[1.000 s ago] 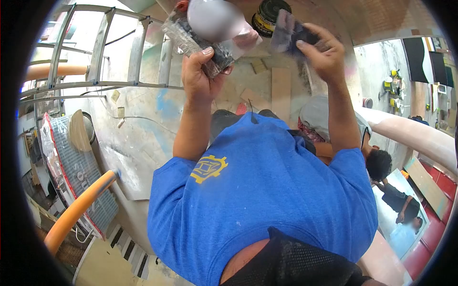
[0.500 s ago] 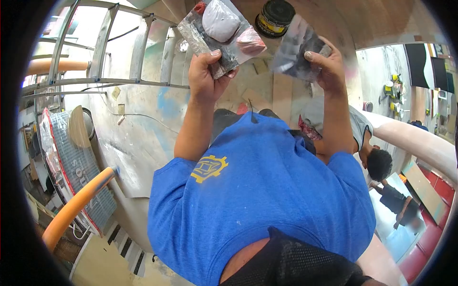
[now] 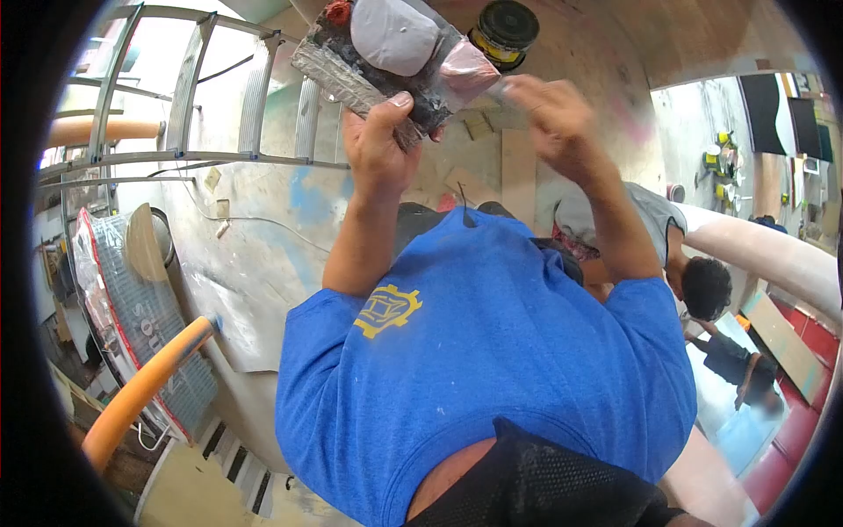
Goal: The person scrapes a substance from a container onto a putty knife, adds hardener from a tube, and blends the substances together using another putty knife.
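In the upper middle of the head view, my left hand (image 3: 382,145) is closed around a smeared flat mixing board (image 3: 338,57), thumb on top. The board bears a big white mound of putty (image 3: 395,37), a pink lump of putty (image 3: 468,68) at its right corner and a small red dab (image 3: 338,11). My right hand (image 3: 555,119) is closed and blurred by motion, its fingertips beside the pink lump. The putty spreader in it is turned nearly edge-on and barely shows. Just beyond the board stands a dark can (image 3: 505,35) with a yellow label.
An aluminium ladder (image 3: 184,88) spans the upper left. Below it, an orange tube (image 3: 145,386) juts in near a plastic-wrapped panel (image 3: 145,307). At right, a person in a grey top (image 3: 650,224) bends close by, near a long pale tube (image 3: 764,259). Another person (image 3: 742,364) is farther off.
My right hand has moved left to the pink putty, and the spreader has turned from flat-on to nearly edge-on. The board has shifted slightly left. The pink lump looks differently shaped.
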